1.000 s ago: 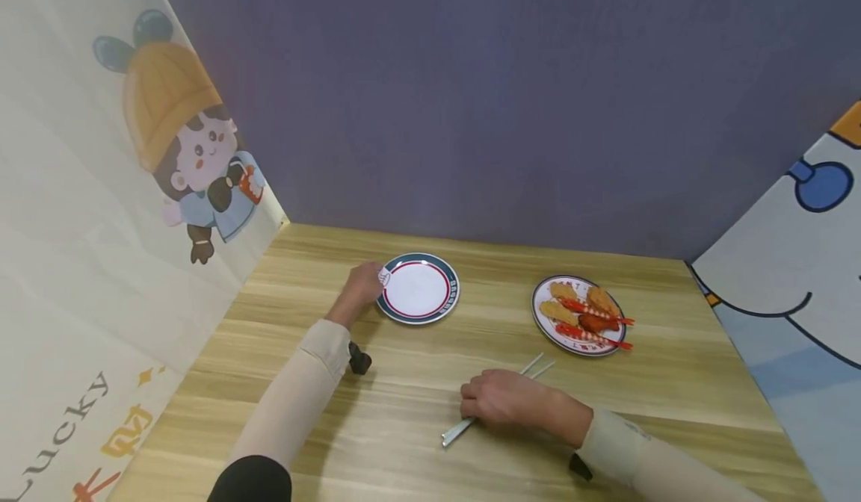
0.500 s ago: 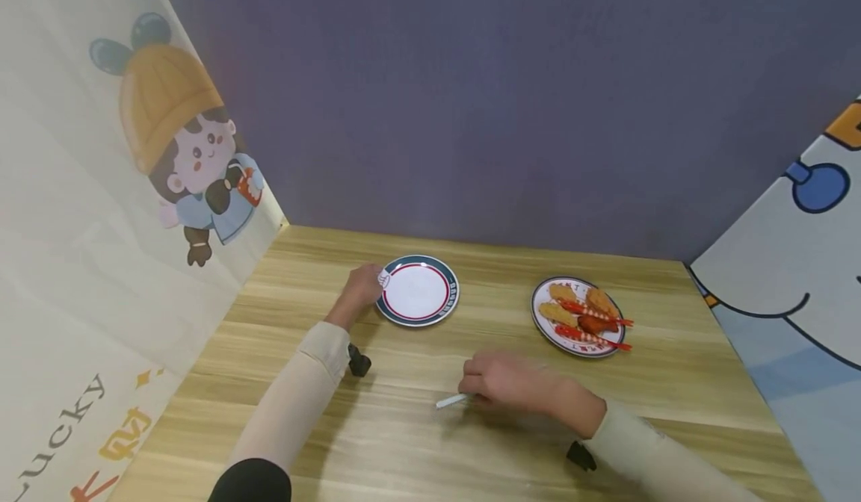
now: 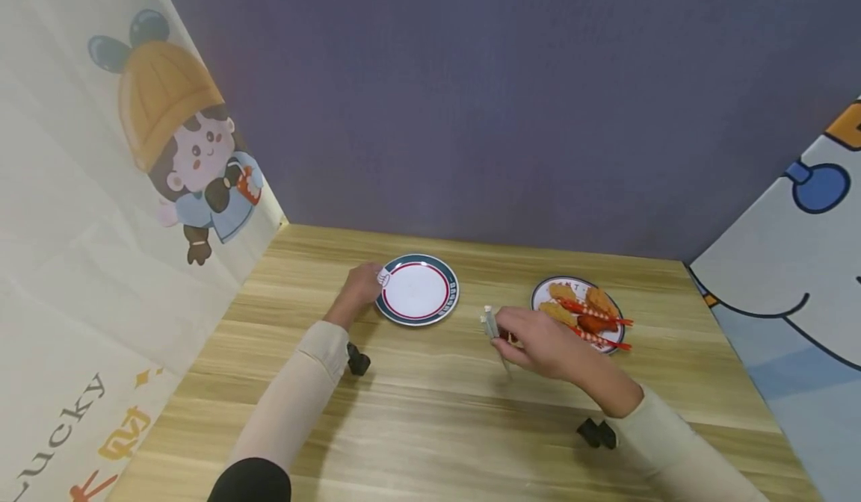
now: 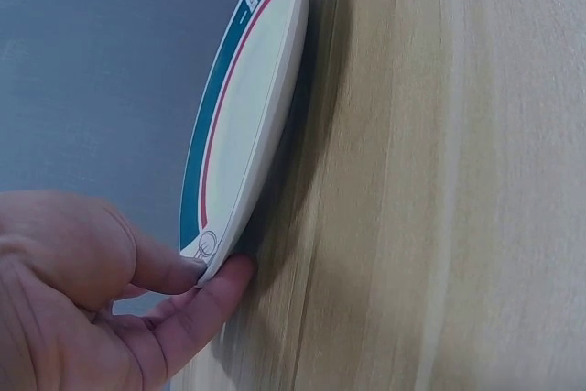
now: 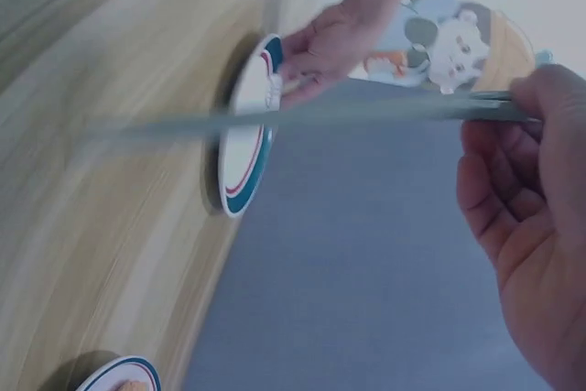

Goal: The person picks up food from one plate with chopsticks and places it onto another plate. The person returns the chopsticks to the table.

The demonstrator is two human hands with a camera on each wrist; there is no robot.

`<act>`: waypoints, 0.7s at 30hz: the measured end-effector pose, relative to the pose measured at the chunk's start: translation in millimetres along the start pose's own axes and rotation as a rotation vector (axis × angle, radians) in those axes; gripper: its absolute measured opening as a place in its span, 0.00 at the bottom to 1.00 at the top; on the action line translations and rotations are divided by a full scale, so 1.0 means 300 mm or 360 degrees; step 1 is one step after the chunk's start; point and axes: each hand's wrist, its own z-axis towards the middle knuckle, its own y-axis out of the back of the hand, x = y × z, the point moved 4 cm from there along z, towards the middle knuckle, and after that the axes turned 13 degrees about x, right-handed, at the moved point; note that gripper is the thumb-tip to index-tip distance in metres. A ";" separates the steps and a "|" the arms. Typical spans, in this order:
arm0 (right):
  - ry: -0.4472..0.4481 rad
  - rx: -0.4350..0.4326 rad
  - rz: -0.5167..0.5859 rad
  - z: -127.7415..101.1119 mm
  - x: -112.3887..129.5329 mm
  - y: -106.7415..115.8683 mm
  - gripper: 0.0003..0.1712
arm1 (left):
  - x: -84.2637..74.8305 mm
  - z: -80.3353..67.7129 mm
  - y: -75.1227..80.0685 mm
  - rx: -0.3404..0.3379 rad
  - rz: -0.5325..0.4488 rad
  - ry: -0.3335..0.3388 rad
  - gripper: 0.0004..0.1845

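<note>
At the far middle of the table, my left hand (image 3: 363, 285) pinches the left rim of a white plate (image 3: 417, 290) with a teal border and red ring. In the left wrist view, the thumb lies on top of the rim and a finger (image 4: 206, 318) underneath. My right hand (image 3: 543, 344) holds a pair of pale chopsticks (image 3: 491, 324) between thumb and fingers near one end, above the table. They hang steeply in the head view, and their long ends look blurred in the right wrist view.
Behind my right hand stands a second plate (image 3: 542, 290) with fried pieces (image 3: 557, 312), a reddish drumstick (image 3: 597, 324) and red-striped shrimp (image 3: 599, 338). A dark wall (image 3: 471, 113) closes off the back of the wooden table (image 3: 417, 427). Printed panels (image 3: 67, 188) flank it.
My right hand has lifted the chopsticks off the table, moved them farther back and turned them from lying flat to steep. My left hand and its plate stay put.
</note>
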 end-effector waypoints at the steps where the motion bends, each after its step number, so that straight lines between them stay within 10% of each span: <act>1: -0.0036 -0.0015 0.0035 -0.004 -0.006 0.006 0.09 | 0.001 0.001 0.000 0.0007 -0.0006 0.0004 0.22; 21: -0.0052 -0.0143 0.0283 -0.033 -0.064 0.002 0.12 | 0.021 0.020 -0.003 0.0012 -0.0035 -0.0008 0.23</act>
